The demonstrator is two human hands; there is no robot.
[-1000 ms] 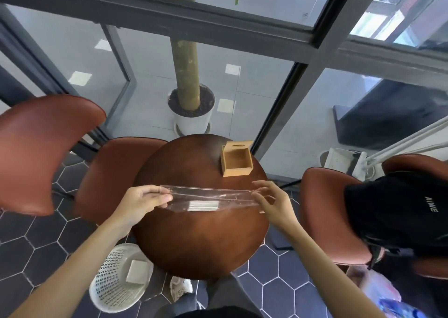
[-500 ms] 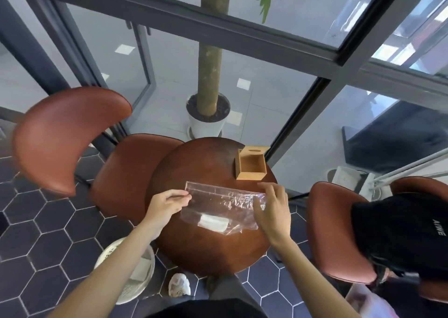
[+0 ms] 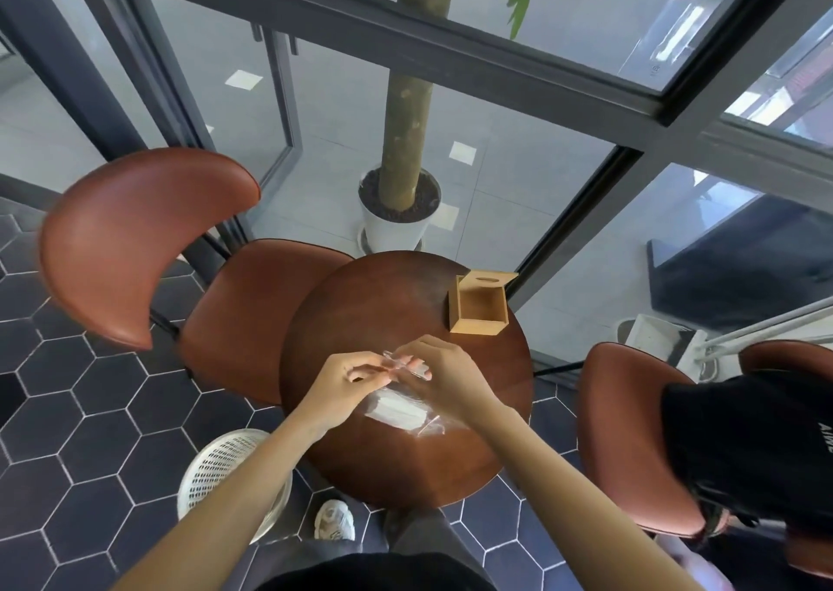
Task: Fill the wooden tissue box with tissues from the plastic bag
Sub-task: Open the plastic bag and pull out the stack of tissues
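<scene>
- Over the middle of the round wooden table (image 3: 360, 302), the left hand (image 3: 347, 387) and the right hand (image 3: 444, 378) meet, fingertips nearly touching.
- Both hands pinch the top edge of the clear plastic bag (image 3: 408, 365) between thumb and fingers, each closed on the bag's rim.
- Below the pinch, the bag hangs down to the tabletop, and the white tissues (image 3: 396, 408) lie inside it, just under the right hand.
- Beyond the grip and to its right, well apart from the hands, the wooden tissue box (image 3: 480, 309) stands near the table's far edge, its lid tipped up and its inside bare.
- Below the left forearm, a white mesh basket (image 3: 216, 464) sits on the floor.
</scene>
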